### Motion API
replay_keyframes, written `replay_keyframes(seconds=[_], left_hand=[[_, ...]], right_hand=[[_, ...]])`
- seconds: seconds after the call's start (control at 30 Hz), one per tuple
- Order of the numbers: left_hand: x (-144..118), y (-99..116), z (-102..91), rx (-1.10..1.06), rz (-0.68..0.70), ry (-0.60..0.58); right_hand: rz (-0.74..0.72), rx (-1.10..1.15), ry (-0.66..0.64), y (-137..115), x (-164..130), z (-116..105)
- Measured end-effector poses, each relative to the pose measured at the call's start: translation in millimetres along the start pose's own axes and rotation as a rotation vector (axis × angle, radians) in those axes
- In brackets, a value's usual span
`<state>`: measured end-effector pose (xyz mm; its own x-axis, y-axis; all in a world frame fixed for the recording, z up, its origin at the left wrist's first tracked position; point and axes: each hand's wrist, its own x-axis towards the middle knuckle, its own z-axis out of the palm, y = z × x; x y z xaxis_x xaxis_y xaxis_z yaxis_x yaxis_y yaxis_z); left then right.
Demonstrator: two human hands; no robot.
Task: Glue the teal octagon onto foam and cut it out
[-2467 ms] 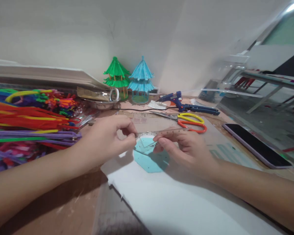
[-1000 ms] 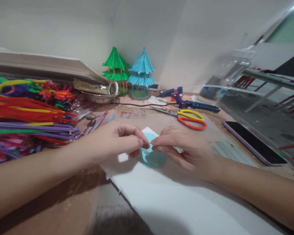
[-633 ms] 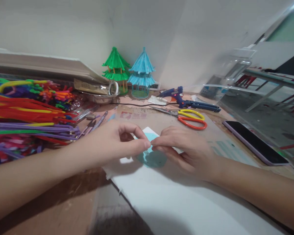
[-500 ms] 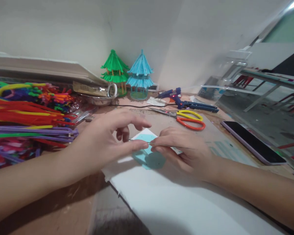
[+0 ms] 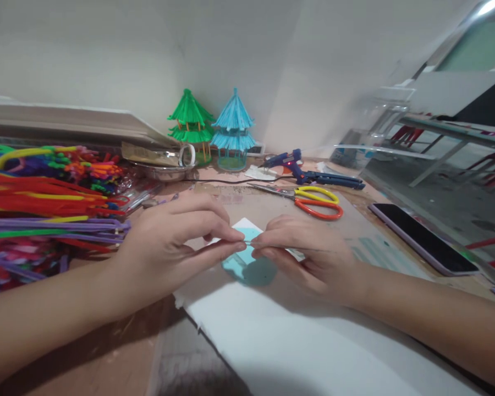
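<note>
Over the white board (image 5: pixel 313 346), my left hand (image 5: pixel 173 242) pinches one part of a thin wire (image 5: pixel 248 242) between thumb and forefinger. My right hand (image 5: pixel 309 253) pinches the same wire close by, and the wire's thin line seems to run back across that hand. The fingertips of both hands are almost touching. Beneath them lies a flat light-blue piece (image 5: pixel 251 274) with cut edges, partly covered by the fingers and their shadow.
Scissors (image 5: pixel 317 202), a blue glue gun (image 5: pixel 286 160) and its cord lie behind the hands. Green (image 5: pixel 191 118) and blue (image 5: pixel 233 124) tiered model pavilions stand by the wall. Bundles of pipe cleaners (image 5: pixel 45 192) fill the left; a phone (image 5: pixel 421 237) rests at right.
My left thumb and forefinger, spread apart before, have closed on the wire. My right hand keeps its pinch in nearly the same place. The view has shifted slightly.
</note>
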<state>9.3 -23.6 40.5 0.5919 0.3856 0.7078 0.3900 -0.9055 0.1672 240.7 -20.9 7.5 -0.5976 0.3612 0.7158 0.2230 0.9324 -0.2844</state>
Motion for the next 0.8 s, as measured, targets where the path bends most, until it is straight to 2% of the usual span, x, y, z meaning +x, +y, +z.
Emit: replay_keyframes(seconds=[0.07, 0.23, 0.43, 0.6, 0.8], left_hand=[[0.8, -0.3, -0.2, -0.019, -0.048, 0.000], [2.3, -1.1, -1.3, -0.094, -0.267, 0.008], [4.4, 2.3, -0.1, -0.161, -0.256, -0.096], [6.1, 3.6, -1.0, -0.245, -0.407, -0.082], [3.5, -2.9, 2.2, -0.296, -0.518, -0.115]], right_hand=[[0.029, 0.018, 0.001, 0.1, -0.1, 0.4], [0.076, 0.035, 0.018, -0.2, -0.3, 0.5], [0.130, 0.083, 0.015, -1.5, -0.1, -0.1], [0.238, 0.218, 0.036, -4.8, 3.4, 1.2], [0.423, 0.364, 0.005, -4.3, 6.1, 0.9]])
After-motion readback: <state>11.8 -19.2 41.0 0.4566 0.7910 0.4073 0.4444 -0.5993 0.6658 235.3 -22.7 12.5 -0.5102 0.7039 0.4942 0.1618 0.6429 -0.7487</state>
